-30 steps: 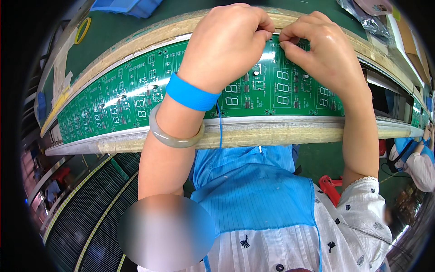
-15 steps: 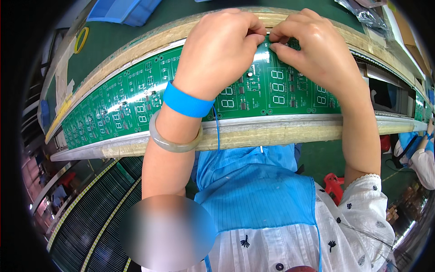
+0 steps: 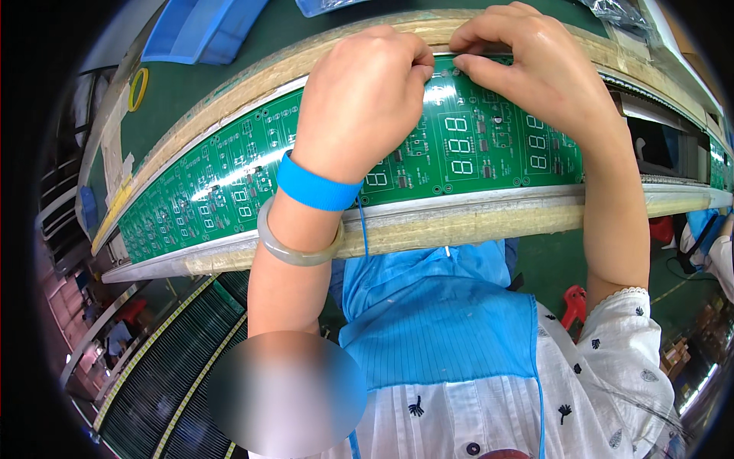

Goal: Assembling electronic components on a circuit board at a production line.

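A long row of green circuit boards (image 3: 252, 164) with white digit outlines and small parts lies in a rail. My left hand (image 3: 363, 96) is over the far edge of the boards, thumb and forefinger pinched together; whatever is between them is hidden. To its right, my right hand (image 3: 535, 73) hovers at the same far edge. Its thumb and forefinger are apart, the thumb tip close to the board, with nothing visible between them. A blue wrist strap (image 3: 317, 183) with a thin cord and a pale bangle (image 3: 294, 245) are on my left wrist.
Wood-coloured strips (image 3: 459, 222) border the rail on both sides. Blue bins (image 3: 200, 30) and a yellow tape ring (image 3: 138, 89) sit on the green surface beyond. Black slotted racks (image 3: 172, 359) stand at lower left. A red stool (image 3: 573, 302) is at lower right.
My right thumb and forefinger have spread wider apart. My left fingertips have shifted a little left, widening the space between my hands. The whole view has shifted slightly.
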{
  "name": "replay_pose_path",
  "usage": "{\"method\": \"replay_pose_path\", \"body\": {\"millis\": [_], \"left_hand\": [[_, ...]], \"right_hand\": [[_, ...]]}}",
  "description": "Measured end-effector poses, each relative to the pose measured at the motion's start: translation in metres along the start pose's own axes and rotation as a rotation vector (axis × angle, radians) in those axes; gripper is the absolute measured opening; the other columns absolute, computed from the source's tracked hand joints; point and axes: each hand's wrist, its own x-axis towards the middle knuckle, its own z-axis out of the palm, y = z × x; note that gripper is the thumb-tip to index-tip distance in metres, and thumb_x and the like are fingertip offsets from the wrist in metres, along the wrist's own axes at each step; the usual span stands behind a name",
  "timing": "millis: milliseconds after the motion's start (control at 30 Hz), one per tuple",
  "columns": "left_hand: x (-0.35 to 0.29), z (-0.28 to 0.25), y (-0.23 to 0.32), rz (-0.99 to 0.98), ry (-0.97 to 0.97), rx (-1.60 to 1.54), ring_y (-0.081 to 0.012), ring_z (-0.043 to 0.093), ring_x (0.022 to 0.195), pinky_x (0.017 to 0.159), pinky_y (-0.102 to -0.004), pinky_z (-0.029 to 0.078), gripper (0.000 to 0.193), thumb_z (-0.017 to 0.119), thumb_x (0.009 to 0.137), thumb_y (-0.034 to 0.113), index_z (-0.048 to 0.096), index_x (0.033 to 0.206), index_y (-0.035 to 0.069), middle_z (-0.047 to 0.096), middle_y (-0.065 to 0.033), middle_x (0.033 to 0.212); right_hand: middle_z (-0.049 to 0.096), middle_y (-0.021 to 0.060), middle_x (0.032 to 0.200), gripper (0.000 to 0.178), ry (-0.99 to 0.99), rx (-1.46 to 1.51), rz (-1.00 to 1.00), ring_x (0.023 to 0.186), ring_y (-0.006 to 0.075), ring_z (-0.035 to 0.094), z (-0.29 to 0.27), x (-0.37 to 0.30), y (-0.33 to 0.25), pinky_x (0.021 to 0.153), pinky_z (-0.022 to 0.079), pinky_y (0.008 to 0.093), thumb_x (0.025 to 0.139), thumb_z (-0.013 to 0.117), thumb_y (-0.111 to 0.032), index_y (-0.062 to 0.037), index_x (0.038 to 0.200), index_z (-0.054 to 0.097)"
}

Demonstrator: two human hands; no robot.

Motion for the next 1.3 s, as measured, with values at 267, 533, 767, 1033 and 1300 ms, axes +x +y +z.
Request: {"method": "replay_pose_path", "body": {"millis": [267, 533, 767, 1033, 1300], "left_hand": [[-0.001, -0.001, 0.003, 0.011, 0.006, 0.05, -0.0343, 0.067, 0.078, 0.07, -0.0405, 0.053, 0.012, 0.07, 0.084, 0.009, 0.072, 0.092, 0.001, 0.068, -0.0173, 0.085], [0.002, 0.001, 0.006, 0.024, 0.009, 0.027, -0.0339, 0.068, 0.078, 0.071, -0.0406, 0.054, 0.013, 0.071, 0.083, 0.01, 0.073, 0.092, 0.001, 0.07, -0.017, 0.086], [0.002, 0.001, 0.005, 0.039, 0.0, 0.014, -0.0332, 0.068, 0.077, 0.071, -0.0391, 0.054, 0.015, 0.073, 0.082, 0.011, 0.073, 0.094, 0.002, 0.07, -0.016, 0.085], [0.033, -0.054, 0.017, -0.158, 0.224, 0.119, -0.0348, 0.067, 0.087, 0.076, -0.0431, 0.052, 0.013, 0.064, 0.085, 0.008, 0.074, 0.09, 0.002, 0.071, -0.0174, 0.087], [0.073, -0.043, -0.043, -0.154, -0.067, 0.664, -0.0342, 0.065, 0.098, 0.084, -0.0561, 0.042, 0.02, 0.063, 0.076, 0.007, 0.079, 0.087, 0.012, 0.073, -0.0141, 0.089]], "right_hand": [[0.072, 0.0181, 0.089, 0.024, -0.006, 0.031, -0.039, 0.091, 0.036, 0.066, 0.0, 0.001, 0.003, 0.086, 0.051, 0.0431, 0.081, 0.07, -0.02, 0.0016, 0.091, 0.073], [0.071, 0.0184, 0.086, 0.02, 0.121, 0.042, -0.057, 0.084, 0.0342, 0.067, -0.002, 0.002, 0.011, 0.075, 0.053, 0.0399, 0.081, 0.071, -0.016, 0.0015, 0.092, 0.073], [0.07, 0.0182, 0.082, 0.019, 0.231, 0.145, -0.041, 0.077, 0.0302, 0.068, -0.006, 0.006, 0.009, 0.071, 0.053, 0.0364, 0.083, 0.071, -0.014, 0.0028, 0.091, 0.073], [0.072, 0.0189, 0.085, 0.018, 0.203, -0.144, -0.225, 0.081, 0.0319, 0.069, -0.018, 0.062, -0.01, 0.073, 0.055, 0.039, 0.084, 0.069, -0.013, 0.002, 0.092, 0.075], [0.074, 0.0146, 0.103, 0.019, -0.275, -0.684, -0.26, 0.114, 0.032, 0.062, -0.026, 0.114, -0.035, 0.1, 0.041, 0.0538, 0.086, 0.063, -0.013, -0.009, 0.096, 0.078]]}}
